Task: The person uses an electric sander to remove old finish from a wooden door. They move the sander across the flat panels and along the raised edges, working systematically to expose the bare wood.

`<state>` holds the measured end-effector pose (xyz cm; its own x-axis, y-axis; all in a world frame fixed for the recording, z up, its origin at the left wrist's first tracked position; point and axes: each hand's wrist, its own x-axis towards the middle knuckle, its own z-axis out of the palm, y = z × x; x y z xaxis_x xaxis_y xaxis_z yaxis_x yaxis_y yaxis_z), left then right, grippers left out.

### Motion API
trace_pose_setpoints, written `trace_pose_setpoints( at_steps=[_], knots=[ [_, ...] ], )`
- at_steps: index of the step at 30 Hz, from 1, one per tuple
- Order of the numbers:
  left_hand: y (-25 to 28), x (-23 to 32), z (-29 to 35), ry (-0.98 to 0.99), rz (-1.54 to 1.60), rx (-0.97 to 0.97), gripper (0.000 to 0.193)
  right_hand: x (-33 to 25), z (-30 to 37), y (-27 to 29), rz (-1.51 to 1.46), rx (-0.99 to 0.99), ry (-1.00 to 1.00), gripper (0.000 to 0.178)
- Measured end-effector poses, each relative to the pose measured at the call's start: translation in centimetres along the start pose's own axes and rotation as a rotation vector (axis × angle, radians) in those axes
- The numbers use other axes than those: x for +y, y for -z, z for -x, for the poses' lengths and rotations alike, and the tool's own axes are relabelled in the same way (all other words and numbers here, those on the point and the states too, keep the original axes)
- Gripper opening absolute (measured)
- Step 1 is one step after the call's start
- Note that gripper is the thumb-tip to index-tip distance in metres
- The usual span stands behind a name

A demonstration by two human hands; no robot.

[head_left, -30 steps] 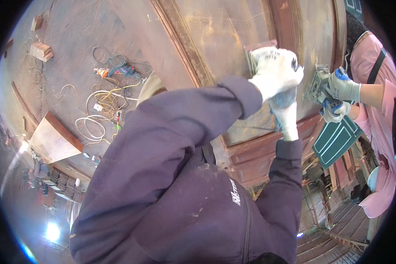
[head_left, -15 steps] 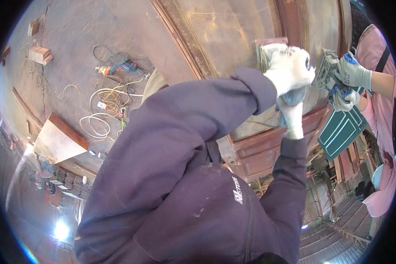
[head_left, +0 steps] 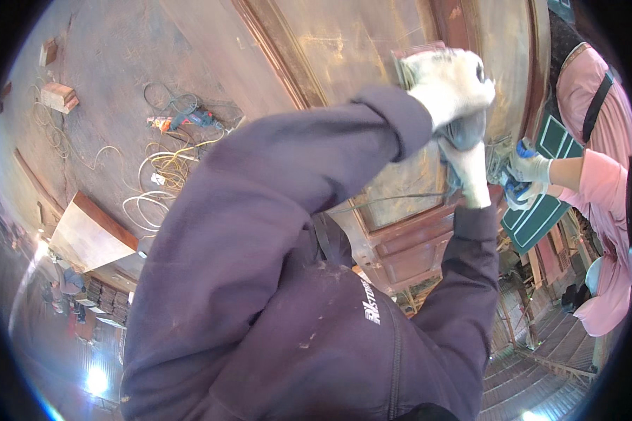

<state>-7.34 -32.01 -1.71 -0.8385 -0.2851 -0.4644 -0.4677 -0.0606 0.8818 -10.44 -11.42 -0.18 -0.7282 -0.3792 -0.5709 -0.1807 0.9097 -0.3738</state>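
Pressing on the wooden door (head_left: 330,49) at the upper centre of the frame, a sander (head_left: 463,132) is gripped by two gloved hands. Its front is covered by the left hand (head_left: 451,88), whose fingers are curled over it, the tips hidden; its rear is held in the closed fingers of the right hand (head_left: 465,167). The panel is edged on its left by a raised moulding (head_left: 282,52), and bare panel is left between that edge and the sander. To the right, room is narrowed by a co-worker's gloved hands (head_left: 530,168), set near the right hand. From the rear of the sander a dark cord (head_left: 393,201) is trailed across the panel's lower part.

The floor (head_left: 112,63) at the left is strewn with pale looped hose (head_left: 144,203), a blue power tool (head_left: 198,116) and stacked blocks (head_left: 60,97). A curved board (head_left: 91,235) is seen lower down.

The door's wood is scuffed — blotched pale yellow and grey on the panel, reddish brown along the mouldings. White knit is shown on the gloves; dull purple cloth, dust-flecked, on the sleeves (head_left: 260,189).
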Motion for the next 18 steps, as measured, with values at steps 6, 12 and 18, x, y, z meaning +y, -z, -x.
trace_pose_setpoints(
  at_steps=[6, 12, 18],
  knots=[
    [10.1, -1.3, -7.2, -0.555, -0.155, 0.331, 0.034, -12.4, -7.5, 0.4, 0.006, -0.096, 0.151, 0.062],
    [17.6, -2.0, -17.7, -0.327, 0.199, 0.113, 0.037, -19.4, -9.9, 0.5, -0.362, -0.067, 0.284, 0.055],
    [3.7, 1.5, -6.4, -0.247, -0.145, 0.055, 0.041, -6.1, -3.7, -0.1, -0.277, 0.037, 0.015, 0.048]
  ],
)
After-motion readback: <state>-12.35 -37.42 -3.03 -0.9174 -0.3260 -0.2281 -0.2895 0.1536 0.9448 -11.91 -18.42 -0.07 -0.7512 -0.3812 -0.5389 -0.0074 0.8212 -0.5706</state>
